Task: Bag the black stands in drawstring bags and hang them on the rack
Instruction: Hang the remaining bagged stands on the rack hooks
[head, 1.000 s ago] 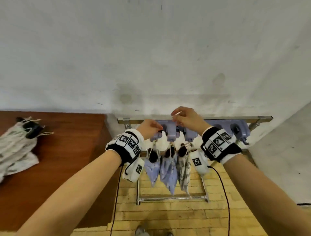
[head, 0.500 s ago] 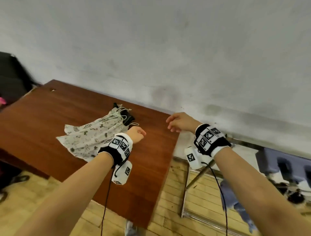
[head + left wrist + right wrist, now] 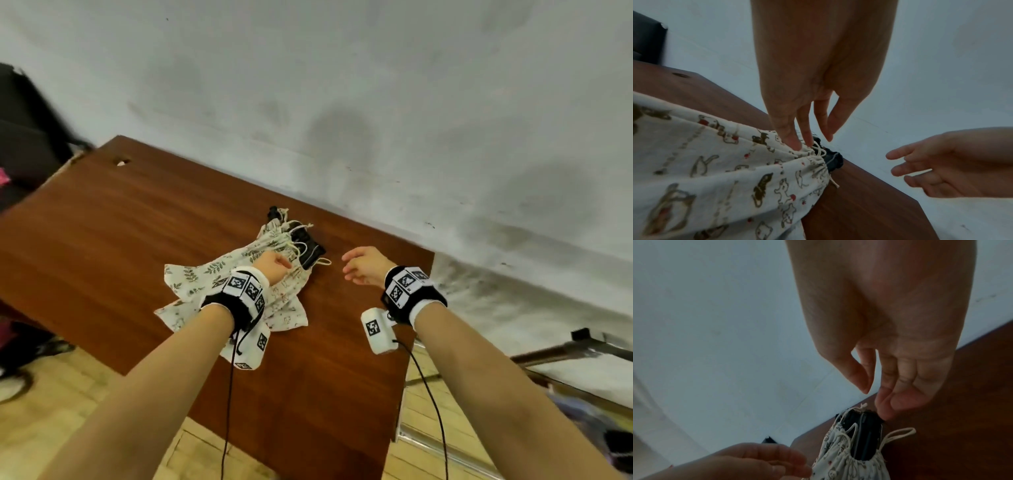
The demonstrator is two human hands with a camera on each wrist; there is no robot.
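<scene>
Open tabletop around the bags

Bare table (image 3: 113,240) lay left and right of the bags (image 3: 239,274); the wall (image 3: 376,120) closed off the far edge.

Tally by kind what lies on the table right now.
Bags: at least 2, one leaf print and one cat print; the pile overlaps, so more may hide.
Stands: 1 clear, sticking out of a bag mouth; a black bit behind it is unclear.
Total: at least 3.
</scene>
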